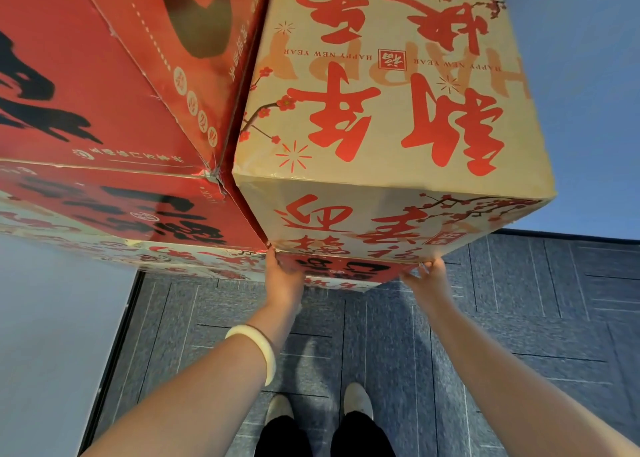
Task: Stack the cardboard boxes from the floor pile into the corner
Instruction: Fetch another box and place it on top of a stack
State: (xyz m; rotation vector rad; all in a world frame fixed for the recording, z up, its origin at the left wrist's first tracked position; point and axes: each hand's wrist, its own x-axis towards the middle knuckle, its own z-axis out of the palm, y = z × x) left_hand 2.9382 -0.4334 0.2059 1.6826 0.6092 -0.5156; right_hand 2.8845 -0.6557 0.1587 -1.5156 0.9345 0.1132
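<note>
The tan New Year box (391, 110) — seated on a red box (346, 270), close beside the red stack (104, 93) — was gripped at its bottom near edge, left hand (282, 276) and right hand (427, 276) curled at either corner, its bulk above both.

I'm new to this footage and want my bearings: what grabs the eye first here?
The tan box with big red characters fills the upper middle, with the left hand and right hand gripping its bottom edge. A red box with black brushwork stands beside it on the left, and a pale bangle rings the left wrist.
</note>
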